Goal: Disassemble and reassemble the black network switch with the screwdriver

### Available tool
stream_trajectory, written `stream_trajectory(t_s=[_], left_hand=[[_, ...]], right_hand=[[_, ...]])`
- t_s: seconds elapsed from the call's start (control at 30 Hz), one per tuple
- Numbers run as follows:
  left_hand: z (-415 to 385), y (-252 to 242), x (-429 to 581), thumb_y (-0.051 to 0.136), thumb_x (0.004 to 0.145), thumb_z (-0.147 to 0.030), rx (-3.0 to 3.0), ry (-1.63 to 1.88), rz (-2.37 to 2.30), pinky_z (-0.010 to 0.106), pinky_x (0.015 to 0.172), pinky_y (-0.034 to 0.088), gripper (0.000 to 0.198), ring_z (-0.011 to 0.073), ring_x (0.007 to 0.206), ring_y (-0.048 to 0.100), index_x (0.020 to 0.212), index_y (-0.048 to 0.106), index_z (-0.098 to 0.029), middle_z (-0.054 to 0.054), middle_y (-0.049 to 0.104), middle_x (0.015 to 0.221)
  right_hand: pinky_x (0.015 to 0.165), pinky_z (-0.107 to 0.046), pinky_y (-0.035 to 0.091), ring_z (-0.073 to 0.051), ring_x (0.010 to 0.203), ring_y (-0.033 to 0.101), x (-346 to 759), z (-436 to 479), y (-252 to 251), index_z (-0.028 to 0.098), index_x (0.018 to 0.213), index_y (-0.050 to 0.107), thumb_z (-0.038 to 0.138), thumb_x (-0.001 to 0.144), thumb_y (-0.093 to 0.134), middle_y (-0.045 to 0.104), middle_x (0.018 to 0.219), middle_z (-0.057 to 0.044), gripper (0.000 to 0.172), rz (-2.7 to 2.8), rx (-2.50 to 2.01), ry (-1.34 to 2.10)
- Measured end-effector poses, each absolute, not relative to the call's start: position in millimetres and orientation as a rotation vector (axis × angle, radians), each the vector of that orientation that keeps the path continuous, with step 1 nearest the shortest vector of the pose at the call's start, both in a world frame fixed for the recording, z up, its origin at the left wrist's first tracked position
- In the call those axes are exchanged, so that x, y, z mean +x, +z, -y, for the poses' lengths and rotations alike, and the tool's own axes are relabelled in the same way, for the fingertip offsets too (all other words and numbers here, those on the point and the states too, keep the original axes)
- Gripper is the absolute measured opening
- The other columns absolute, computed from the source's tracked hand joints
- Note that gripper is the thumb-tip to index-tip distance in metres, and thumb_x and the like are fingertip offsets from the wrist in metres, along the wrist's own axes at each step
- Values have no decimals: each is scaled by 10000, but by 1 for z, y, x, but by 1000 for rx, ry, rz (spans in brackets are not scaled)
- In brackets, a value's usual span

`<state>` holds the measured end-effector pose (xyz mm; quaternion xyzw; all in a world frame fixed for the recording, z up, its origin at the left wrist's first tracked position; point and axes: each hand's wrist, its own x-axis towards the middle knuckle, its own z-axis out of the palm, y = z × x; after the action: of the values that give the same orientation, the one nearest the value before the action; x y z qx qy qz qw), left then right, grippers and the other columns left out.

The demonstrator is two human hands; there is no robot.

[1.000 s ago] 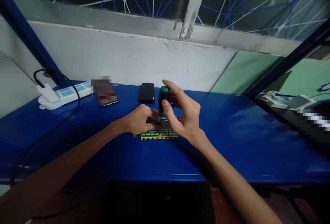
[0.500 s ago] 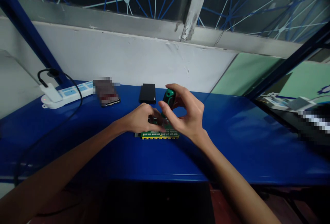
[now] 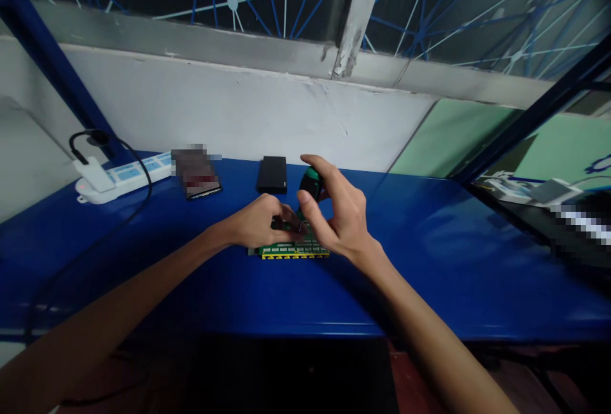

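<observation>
Bare right hand (image 3: 344, 213): wrapped around a fat green and black screwdriver handle (image 3: 311, 184), with the thumb pressed on its near side and a finger bent over its top.
Handle: tipped a little, its top leaned to the right; its low end is pointed down at the left hand's fingers.
Bare left hand (image 3: 255, 222): laid over a flat green board with tiny pale marks (image 3: 292, 250); the thumb and fingers are brought close around the tool's low end, but whether anything is pinched there cannot be told.
Board: set on the shiny blue bench (image 3: 443, 268), under the left hand's fingertips and just left of the right hand's palm; its near side is edged by a yellow toothed strip (image 3: 296, 256), and its far part is hidden by the hands.
Behind the hands: a flat black box (image 3: 272, 174) is seen.
Far left: a white power strip with blue sockets (image 3: 136, 172) is joined to a thin black cord (image 3: 150, 185); a dark flat thing, blurred out (image 3: 196, 175), is placed beside the strip.
</observation>
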<state>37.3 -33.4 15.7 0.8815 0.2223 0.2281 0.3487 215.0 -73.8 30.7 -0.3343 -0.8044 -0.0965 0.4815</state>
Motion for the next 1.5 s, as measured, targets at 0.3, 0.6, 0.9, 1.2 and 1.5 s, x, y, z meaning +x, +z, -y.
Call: stream_trajectory(t_s=[0.3,0.6,0.9,1.2,1.5], left_hand=[[32,9,39,721,769,-230,2207,752,-613,222,580,472,99,134,658,650,746,741,-136,17,722,712],[31,10,37,725,781,-255,2304,734,-596,213,586,470,117,129,659,656,751,743,-143,11,732,729],[31,11,37,685,821,-290,2353,657,-609,212,596,480,166,134,679,658,772,751,-145,32,731,751],[33,14,39,667,827,-274,2341,639,-593,216,587,470,172,124,643,634,732,738,-151,11,701,684],[33,15,37,645,859,-240,2374,561,-552,268,712,524,148,168,780,686,870,760,-148,67,751,871]], right_hand=[[638,-308,549,-157,723,612,214,74,29,197,1289,480,321,918,546,639,954,-55,397,1934,-815,-228],[621,-294,549,-140,688,602,212,74,26,222,1400,398,333,938,510,638,1080,-73,488,1913,-856,-212],[640,-288,532,-150,750,604,214,75,30,184,1358,478,291,953,452,644,987,-62,419,1934,-848,-201],[637,-289,539,-152,753,616,212,75,26,203,1370,459,283,936,477,657,962,-52,442,1930,-832,-200],[650,-296,537,-157,751,626,214,75,29,189,1345,485,252,935,460,661,920,-52,415,1912,-806,-189]])
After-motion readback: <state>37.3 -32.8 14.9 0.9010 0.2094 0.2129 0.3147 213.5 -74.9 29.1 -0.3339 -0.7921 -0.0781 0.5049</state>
